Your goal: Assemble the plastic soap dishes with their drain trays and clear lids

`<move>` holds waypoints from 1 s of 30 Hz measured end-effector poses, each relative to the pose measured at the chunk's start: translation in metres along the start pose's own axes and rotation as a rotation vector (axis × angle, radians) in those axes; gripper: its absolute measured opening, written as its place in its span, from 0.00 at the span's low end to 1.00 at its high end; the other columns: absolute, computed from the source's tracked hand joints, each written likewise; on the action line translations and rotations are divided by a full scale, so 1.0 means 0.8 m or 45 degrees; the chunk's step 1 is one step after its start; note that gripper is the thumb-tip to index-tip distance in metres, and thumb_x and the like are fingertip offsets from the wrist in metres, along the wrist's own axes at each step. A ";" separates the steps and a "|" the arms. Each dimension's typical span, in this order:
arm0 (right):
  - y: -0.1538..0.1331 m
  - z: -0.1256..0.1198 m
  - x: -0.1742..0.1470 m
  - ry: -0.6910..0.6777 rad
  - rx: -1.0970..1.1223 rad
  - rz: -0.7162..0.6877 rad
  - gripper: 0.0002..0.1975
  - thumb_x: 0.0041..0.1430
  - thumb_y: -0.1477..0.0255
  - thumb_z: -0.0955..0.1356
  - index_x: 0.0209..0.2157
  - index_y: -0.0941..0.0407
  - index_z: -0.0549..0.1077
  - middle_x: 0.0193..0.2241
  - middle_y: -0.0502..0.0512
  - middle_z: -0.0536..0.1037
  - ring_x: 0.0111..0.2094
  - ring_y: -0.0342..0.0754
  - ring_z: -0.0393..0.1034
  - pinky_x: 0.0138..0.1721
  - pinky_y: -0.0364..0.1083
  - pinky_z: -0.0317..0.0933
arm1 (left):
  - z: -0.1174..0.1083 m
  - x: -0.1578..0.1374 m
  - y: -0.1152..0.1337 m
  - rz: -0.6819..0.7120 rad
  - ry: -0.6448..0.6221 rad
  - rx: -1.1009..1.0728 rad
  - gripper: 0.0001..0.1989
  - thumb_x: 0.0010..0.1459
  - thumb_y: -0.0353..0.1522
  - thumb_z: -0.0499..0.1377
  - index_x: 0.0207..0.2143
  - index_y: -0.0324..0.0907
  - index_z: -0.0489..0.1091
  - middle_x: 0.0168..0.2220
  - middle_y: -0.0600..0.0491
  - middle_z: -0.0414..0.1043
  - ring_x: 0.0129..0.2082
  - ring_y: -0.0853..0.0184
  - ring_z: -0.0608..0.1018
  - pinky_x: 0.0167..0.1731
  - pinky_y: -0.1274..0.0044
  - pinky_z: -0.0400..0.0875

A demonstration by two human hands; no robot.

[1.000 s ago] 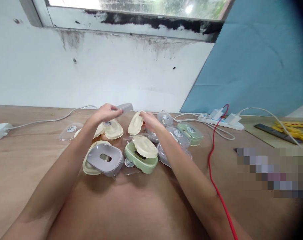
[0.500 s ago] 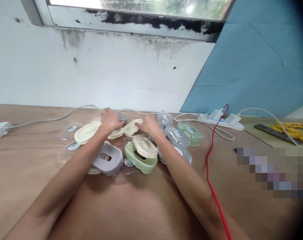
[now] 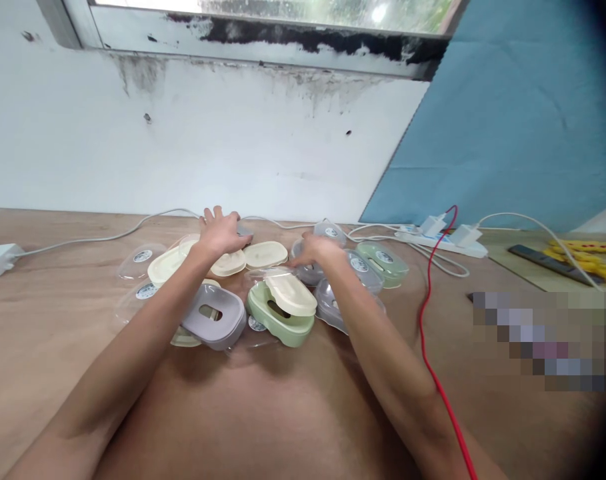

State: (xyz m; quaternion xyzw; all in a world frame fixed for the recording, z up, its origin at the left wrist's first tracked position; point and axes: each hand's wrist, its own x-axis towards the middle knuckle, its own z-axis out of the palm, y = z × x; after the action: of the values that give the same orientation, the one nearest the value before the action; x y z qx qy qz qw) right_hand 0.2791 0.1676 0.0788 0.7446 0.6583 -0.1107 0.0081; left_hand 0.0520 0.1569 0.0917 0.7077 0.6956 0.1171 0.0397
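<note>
My left hand (image 3: 220,232) has its fingers spread at the back of a cluster of oval plastic parts, beside a small grey part (image 3: 243,230) that it partly hides. Below it lie cream oval trays, one at the left (image 3: 169,265) and one in the middle (image 3: 266,254). My right hand (image 3: 324,251), thumb and fingers apart, reaches over a grey oval case (image 3: 310,272) under a clear lid; contact is unclear. In front are a grey-purple oval shell (image 3: 226,305) with a slot and a green shell (image 3: 293,331), a cream tray (image 3: 291,293) tilted on it.
Clear lids (image 3: 133,262) with round labels lie at the left. A green lidded case (image 3: 390,267) is at the right. A red cable (image 3: 427,347) runs forward from a white power strip (image 3: 475,247). Wall and window rise behind.
My right hand has left the middle cream tray and moved right, over the grey lidded case. That tray now lies flatter. My left hand's fingers have spread, with little movement otherwise.
</note>
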 end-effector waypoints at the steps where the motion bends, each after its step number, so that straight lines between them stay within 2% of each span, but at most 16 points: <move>1: 0.000 0.001 0.000 0.004 0.010 -0.007 0.46 0.41 0.58 0.84 0.61 0.58 0.75 0.53 0.72 0.82 0.56 0.72 0.78 0.52 0.63 0.72 | -0.005 -0.002 0.002 0.014 0.017 -0.035 0.38 0.58 0.51 0.65 0.66 0.42 0.70 0.70 0.35 0.59 0.72 0.32 0.57 0.70 0.52 0.54; 4: 0.000 -0.003 -0.005 0.078 0.060 -0.038 0.44 0.47 0.58 0.80 0.64 0.58 0.71 0.55 0.71 0.81 0.59 0.70 0.75 0.55 0.60 0.70 | -0.016 -0.006 0.005 0.064 0.044 -0.168 0.36 0.58 0.50 0.65 0.64 0.43 0.71 0.69 0.36 0.61 0.72 0.35 0.60 0.70 0.53 0.55; 7: 0.004 -0.024 -0.020 0.201 0.113 -0.050 0.45 0.53 0.54 0.77 0.68 0.56 0.66 0.56 0.71 0.79 0.60 0.69 0.73 0.55 0.59 0.70 | -0.021 -0.007 0.004 0.149 0.031 -0.357 0.32 0.58 0.48 0.66 0.61 0.43 0.73 0.68 0.39 0.65 0.71 0.40 0.64 0.70 0.56 0.59; 9: 0.008 -0.044 -0.034 0.276 0.190 -0.079 0.45 0.55 0.51 0.75 0.70 0.53 0.63 0.55 0.69 0.79 0.57 0.67 0.74 0.53 0.59 0.70 | -0.022 -0.008 0.003 0.202 -0.015 -0.494 0.33 0.59 0.50 0.65 0.63 0.44 0.71 0.67 0.40 0.68 0.66 0.44 0.72 0.65 0.60 0.68; 11: 0.010 -0.064 -0.050 0.299 0.408 -0.219 0.43 0.56 0.52 0.75 0.70 0.47 0.63 0.51 0.63 0.80 0.49 0.62 0.78 0.48 0.57 0.72 | -0.021 -0.009 0.004 0.248 -0.119 -0.713 0.41 0.61 0.54 0.65 0.69 0.45 0.63 0.65 0.39 0.72 0.59 0.49 0.79 0.56 0.64 0.76; 13: 0.012 -0.077 -0.063 0.197 0.703 -0.473 0.43 0.54 0.55 0.78 0.69 0.43 0.65 0.49 0.59 0.79 0.43 0.57 0.78 0.45 0.55 0.74 | -0.019 -0.010 0.007 0.326 -0.317 -1.099 0.48 0.60 0.57 0.66 0.73 0.45 0.55 0.64 0.37 0.73 0.53 0.52 0.83 0.50 0.65 0.79; 14: 0.012 -0.080 -0.067 0.118 0.839 -0.600 0.43 0.53 0.56 0.79 0.68 0.42 0.66 0.49 0.58 0.79 0.42 0.56 0.78 0.44 0.54 0.75 | -0.018 -0.010 0.009 0.380 -0.435 -1.317 0.49 0.59 0.57 0.67 0.73 0.45 0.54 0.63 0.37 0.74 0.52 0.52 0.83 0.50 0.65 0.80; 16: 0.013 -0.082 -0.069 -0.055 1.032 -0.770 0.43 0.53 0.56 0.80 0.69 0.41 0.66 0.50 0.56 0.79 0.43 0.55 0.78 0.44 0.53 0.76 | -0.015 -0.008 0.009 0.471 -0.627 -1.650 0.45 0.57 0.56 0.70 0.67 0.44 0.62 0.59 0.37 0.77 0.48 0.54 0.84 0.49 0.65 0.80; 17: 0.014 -0.080 -0.067 -0.142 1.107 -0.812 0.44 0.54 0.55 0.79 0.69 0.41 0.65 0.51 0.56 0.80 0.45 0.55 0.78 0.45 0.52 0.77 | -0.015 -0.006 0.007 0.499 -0.667 -1.712 0.42 0.55 0.55 0.72 0.64 0.43 0.66 0.56 0.39 0.78 0.46 0.56 0.84 0.48 0.65 0.80; 19: 0.018 -0.077 -0.062 -0.277 1.195 -0.802 0.44 0.56 0.53 0.78 0.71 0.41 0.63 0.53 0.56 0.80 0.48 0.56 0.79 0.45 0.52 0.79 | -0.017 -0.002 -0.003 0.501 -0.668 -1.705 0.37 0.52 0.51 0.75 0.57 0.42 0.72 0.53 0.41 0.79 0.42 0.59 0.84 0.46 0.66 0.80; 21: 0.022 -0.074 -0.057 -0.326 1.139 -0.706 0.46 0.57 0.50 0.77 0.72 0.42 0.62 0.56 0.58 0.80 0.49 0.57 0.81 0.44 0.52 0.81 | -0.022 0.003 -0.019 0.456 -0.648 -1.595 0.33 0.51 0.48 0.77 0.53 0.41 0.74 0.51 0.43 0.80 0.40 0.61 0.83 0.43 0.68 0.81; 23: 0.024 -0.071 -0.053 -0.320 0.908 -0.584 0.50 0.55 0.46 0.77 0.74 0.44 0.61 0.54 0.59 0.81 0.47 0.59 0.81 0.41 0.54 0.81 | -0.030 0.006 -0.036 0.387 -0.627 -1.434 0.29 0.51 0.47 0.76 0.48 0.41 0.75 0.49 0.43 0.80 0.39 0.61 0.83 0.42 0.67 0.82; 25: 0.021 -0.066 -0.051 -0.352 0.622 -0.533 0.54 0.52 0.42 0.78 0.75 0.45 0.61 0.52 0.61 0.83 0.46 0.61 0.82 0.43 0.57 0.80 | -0.038 0.006 -0.049 0.323 -0.576 -1.298 0.26 0.51 0.47 0.76 0.45 0.41 0.76 0.47 0.44 0.80 0.38 0.60 0.83 0.41 0.66 0.82; 27: 0.014 -0.057 -0.049 -0.418 0.435 -0.582 0.58 0.48 0.41 0.79 0.75 0.46 0.61 0.56 0.62 0.81 0.49 0.64 0.81 0.50 0.60 0.78 | -0.045 0.004 -0.055 0.288 -0.520 -1.252 0.26 0.51 0.47 0.76 0.46 0.42 0.76 0.48 0.45 0.80 0.39 0.59 0.83 0.43 0.64 0.82; 30: 0.003 -0.042 -0.043 -0.452 0.386 -0.763 0.63 0.41 0.43 0.83 0.75 0.44 0.60 0.66 0.60 0.75 0.61 0.68 0.75 0.62 0.62 0.71 | -0.051 0.000 -0.054 0.285 -0.480 -1.288 0.30 0.51 0.47 0.76 0.51 0.43 0.75 0.50 0.45 0.81 0.44 0.57 0.84 0.48 0.63 0.81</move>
State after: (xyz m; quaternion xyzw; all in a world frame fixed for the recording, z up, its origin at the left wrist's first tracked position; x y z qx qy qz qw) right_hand 0.2832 0.1388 0.1170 0.4809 0.8114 -0.3316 -0.0212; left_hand 0.0010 0.1535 0.1216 0.6788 0.4539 0.3115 0.4860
